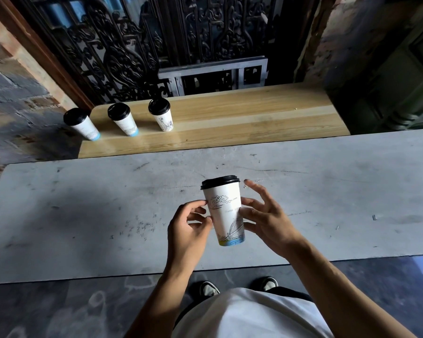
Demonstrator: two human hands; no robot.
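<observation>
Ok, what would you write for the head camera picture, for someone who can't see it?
A person's left hand and right hand hold a white paper cup with a black lid above a scuffed grey table. Three matching lidded cups stand on a pale wooden bench behind it.

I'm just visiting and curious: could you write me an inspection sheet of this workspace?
Surface: scuffed grey table with small scratches and marks.
Job's things: white paper cup with a black lid, held between both hands.
Clutter: three more lidded cups in a row on a pale wooden bench beyond the table.
Grippers: left hand and right hand grip the cup from opposite sides.
Cables: nothing seen.
Surroundings: dark carved screen, grey metal frame.
</observation>
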